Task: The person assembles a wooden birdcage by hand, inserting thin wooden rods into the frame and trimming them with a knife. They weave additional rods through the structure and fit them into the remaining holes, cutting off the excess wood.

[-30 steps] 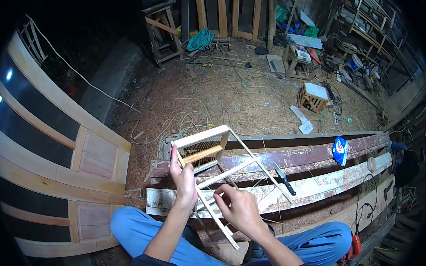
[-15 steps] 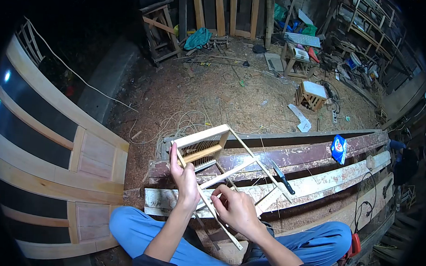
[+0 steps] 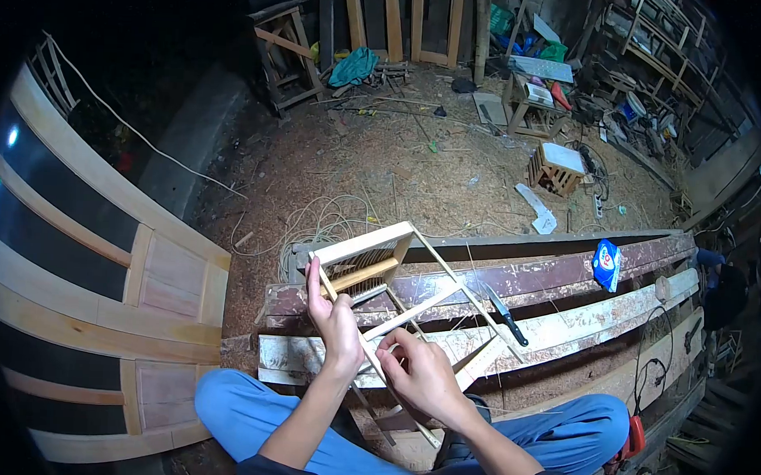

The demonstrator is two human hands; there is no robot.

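Note:
A light wooden cage-like frame [image 3: 411, 311] stands tilted over the planks before me, with a row of thin bars [image 3: 371, 264] across its far part. My left hand [image 3: 336, 327] grips the frame's left side, fingers extended up along the rail and the thumb on the inner side. Close to the near rail, my right hand [image 3: 425, 377] has thumb and forefinger brought together; whatever they pinch is too small or hidden to make out. A knife [image 3: 508, 317] with a black handle lies on the planks right of the frame.
A blue packet [image 3: 605, 266] rests on the maroon plank [image 3: 549, 275]. Beside it runs a whitish plank [image 3: 589, 325]. Wooden door panels [image 3: 175, 284] stand at left. Coiled cane strips [image 3: 313, 226], a slatted stool [image 3: 557, 169] and shavings cover the ground beyond. A red tool [image 3: 635, 435] sits near my right knee.
The frame has shifted slightly to the right and tilted a little, its lower end swinging right. My left hand moved slightly with it; my right hand stays almost in place.

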